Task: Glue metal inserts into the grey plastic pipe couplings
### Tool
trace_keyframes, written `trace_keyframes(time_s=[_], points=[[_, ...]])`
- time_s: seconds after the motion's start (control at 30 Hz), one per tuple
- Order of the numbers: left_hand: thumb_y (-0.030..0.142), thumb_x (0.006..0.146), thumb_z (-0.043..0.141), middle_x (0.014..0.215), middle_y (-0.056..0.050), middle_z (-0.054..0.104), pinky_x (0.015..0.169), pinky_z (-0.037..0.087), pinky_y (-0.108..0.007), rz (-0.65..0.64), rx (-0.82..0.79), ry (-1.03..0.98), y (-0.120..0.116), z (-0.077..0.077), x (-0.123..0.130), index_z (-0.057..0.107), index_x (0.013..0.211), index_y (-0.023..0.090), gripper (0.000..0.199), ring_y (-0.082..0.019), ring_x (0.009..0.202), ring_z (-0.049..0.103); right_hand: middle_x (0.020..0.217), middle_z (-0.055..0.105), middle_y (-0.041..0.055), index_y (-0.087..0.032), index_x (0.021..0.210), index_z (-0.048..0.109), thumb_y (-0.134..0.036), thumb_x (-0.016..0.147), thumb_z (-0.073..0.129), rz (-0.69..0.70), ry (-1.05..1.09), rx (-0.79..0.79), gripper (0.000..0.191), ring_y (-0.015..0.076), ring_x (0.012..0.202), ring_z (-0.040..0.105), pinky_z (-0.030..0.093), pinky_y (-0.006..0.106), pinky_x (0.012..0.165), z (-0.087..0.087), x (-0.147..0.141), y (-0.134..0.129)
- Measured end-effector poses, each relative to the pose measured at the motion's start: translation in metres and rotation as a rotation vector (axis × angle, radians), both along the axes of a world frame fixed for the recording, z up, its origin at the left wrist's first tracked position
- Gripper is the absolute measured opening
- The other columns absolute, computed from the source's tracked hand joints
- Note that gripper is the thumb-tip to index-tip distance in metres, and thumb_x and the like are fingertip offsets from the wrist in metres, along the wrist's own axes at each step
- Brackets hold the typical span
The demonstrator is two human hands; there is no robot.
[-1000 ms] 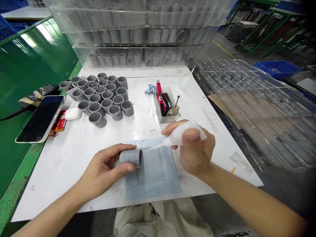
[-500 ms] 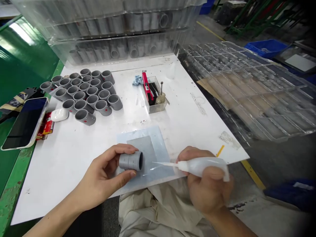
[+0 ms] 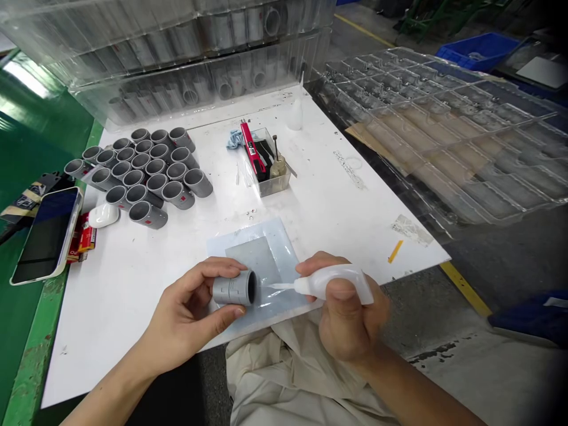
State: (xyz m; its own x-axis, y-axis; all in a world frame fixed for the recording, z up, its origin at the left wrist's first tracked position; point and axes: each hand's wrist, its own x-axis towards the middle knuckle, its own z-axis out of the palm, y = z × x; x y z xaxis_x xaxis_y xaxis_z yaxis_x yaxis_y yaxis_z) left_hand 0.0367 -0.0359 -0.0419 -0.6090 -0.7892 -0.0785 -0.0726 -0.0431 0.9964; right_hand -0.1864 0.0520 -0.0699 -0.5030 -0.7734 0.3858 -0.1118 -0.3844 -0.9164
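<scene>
The left fingers grip a short grey plastic tube (image 3: 231, 288) above a pale blue sheet (image 3: 284, 248), while the right fingers grip a translucent white squeeze bottle (image 3: 331, 282), its thin nozzle near the tube's open end.

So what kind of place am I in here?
Probably a small-parts workshop or factory floor: stacked clear trays full of grey cylinders, more grey cylinders standing grouped on the worktable, and a yellow line marked on the floor.
</scene>
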Motion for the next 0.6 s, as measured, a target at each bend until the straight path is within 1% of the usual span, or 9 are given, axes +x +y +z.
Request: trace_keyframes(time_s=[0.1, 0.17, 0.3, 0.4, 0.47, 0.6], points=[[0.009, 0.09, 0.085, 0.129, -0.004, 0.073, 0.093, 0.056, -0.02, 0.002, -0.013, -0.002, -0.0004, -0.0005, 0.0004, 0.077, 0.12, 0.033, 0.039, -0.017, 0.12, 0.066, 0.093, 0.077, 0.0055, -0.024, 0.105, 0.083, -0.038, 0.109, 0.064, -0.007, -0.007, 0.007, 0.024, 0.019, 0.056, 0.057, 0.045, 0.036, 0.05, 0.0006, 0.0013, 0.0], [0.009, 0.089, 0.086, 0.129, -0.003, 0.074, 0.093, 0.056, -0.02, 0.004, -0.015, -0.004, -0.0003, -0.0006, 0.0006, 0.077, 0.119, 0.034, 0.04, -0.017, 0.12, 0.066, 0.093, 0.077, 0.0053, -0.025, 0.103, 0.084, -0.039, 0.108, 0.065, -0.017, -0.02, 0.02, 0.024, 0.0197, 0.056, 0.057, 0.047, 0.037, 0.051, 0.0012, 0.0022, 0.0], [0.009, 0.089, 0.086, 0.13, -0.002, 0.074, 0.093, 0.056, -0.018, -0.007, -0.017, -0.005, 0.0, -0.0005, 0.0006, 0.076, 0.12, 0.035, 0.041, -0.016, 0.122, 0.066, 0.095, 0.078, 0.0044, -0.025, 0.104, 0.083, -0.04, 0.108, 0.066, -0.01, -0.019, 0.041, 0.023, 0.0194, 0.058, 0.059, 0.053, 0.038, 0.058, 0.0017, 0.002, 0.0001], [0.008, 0.089, 0.086, 0.131, -0.001, 0.073, 0.094, 0.056, -0.017, -0.009, -0.021, -0.006, -0.0002, -0.0009, -0.0001, 0.076, 0.12, 0.035, 0.042, -0.016, 0.122, 0.066, 0.096, 0.078, 0.0035, -0.025, 0.105, 0.083, -0.039, 0.108, 0.066, 0.013, -0.014, 0.033, 0.022, 0.0185, 0.061, 0.06, 0.055, 0.037, 0.062, 0.0009, 0.0006, 0.0002], [0.008, 0.089, 0.086, 0.13, -0.002, 0.073, 0.093, 0.056, -0.017, -0.009, -0.038, -0.003, -0.0002, -0.0015, -0.0004, 0.076, 0.12, 0.034, 0.041, -0.016, 0.122, 0.066, 0.097, 0.078, 0.0031, -0.025, 0.106, 0.083, -0.039, 0.109, 0.066, 0.017, -0.012, 0.027, 0.022, 0.0183, 0.062, 0.061, 0.055, 0.036, 0.062, 0.0001, -0.0001, 0.0003], [0.008, 0.089, 0.086, 0.13, -0.003, 0.073, 0.091, 0.057, -0.017, -0.021, -0.077, 0.008, -0.0002, -0.0032, 0.0004, 0.075, 0.12, 0.033, 0.041, -0.017, 0.121, 0.067, 0.096, 0.078, 0.0029, -0.026, 0.107, 0.083, -0.04, 0.109, 0.066, 0.034, -0.021, 0.027, 0.022, 0.0183, 0.063, 0.062, 0.05, 0.035, 0.055, -0.0006, -0.0006, 0.0012]])
